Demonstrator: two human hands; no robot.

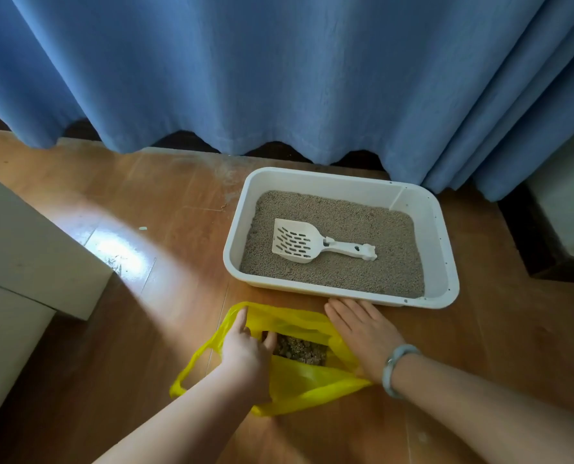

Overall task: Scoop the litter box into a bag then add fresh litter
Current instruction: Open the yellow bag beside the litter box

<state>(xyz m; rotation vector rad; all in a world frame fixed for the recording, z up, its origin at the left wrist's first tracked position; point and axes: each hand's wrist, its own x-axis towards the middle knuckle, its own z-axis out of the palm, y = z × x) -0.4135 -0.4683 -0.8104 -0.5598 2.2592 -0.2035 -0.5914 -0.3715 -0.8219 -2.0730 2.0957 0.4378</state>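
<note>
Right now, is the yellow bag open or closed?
Open. The left hand holds the yellow bag's mouth apart, and clumps of scooped litter show inside.

Wooden floor (151, 202) carries white litter box (446, 262) near curtain-side edge, yellow bag (299, 383) just before it, right hand (362, 333) flat between them, fingertips near box rim.

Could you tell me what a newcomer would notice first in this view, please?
Probably the yellow bag on the wooden floor, held open by the left hand while the right hand rests flat beside it. Just beyond sits the white litter box, a white scoop lying on its litter.
</note>
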